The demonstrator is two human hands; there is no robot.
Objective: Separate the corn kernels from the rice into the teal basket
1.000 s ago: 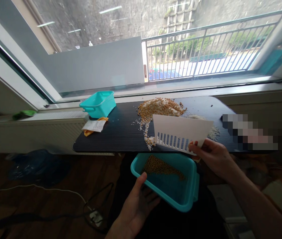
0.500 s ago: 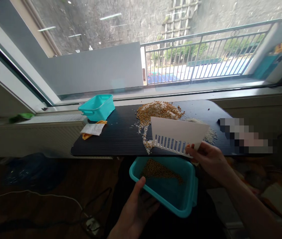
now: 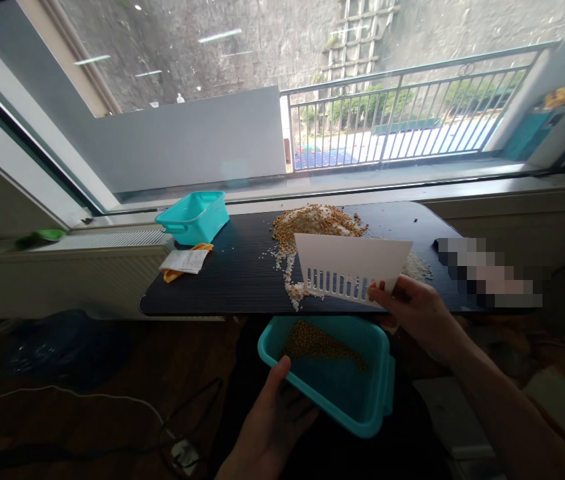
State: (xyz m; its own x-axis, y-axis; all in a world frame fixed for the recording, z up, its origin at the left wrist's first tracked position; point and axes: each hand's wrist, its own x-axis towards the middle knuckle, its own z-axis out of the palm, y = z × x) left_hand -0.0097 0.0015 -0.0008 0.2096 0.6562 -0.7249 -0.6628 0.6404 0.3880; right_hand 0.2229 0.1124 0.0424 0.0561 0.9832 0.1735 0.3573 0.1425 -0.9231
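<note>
My right hand pinches the lower right corner of a white slotted scraper, held upright over the near edge of the black table. Behind the scraper lies a heap of yellow beans mixed with white rice, and a thin trail of grains runs to the table's front edge. My left hand grips the near rim of a teal bin held below the table edge. Yellow beans lie inside that bin.
A second teal bin stands at the table's back left, with a white and orange packet beside it. A radiator sits to the left. A cable and plug lie on the dark floor. A window and railing are behind.
The scraper and my right hand have shifted slightly left and away from me over the table edge. The lower bin and my left hand have hardly moved.
</note>
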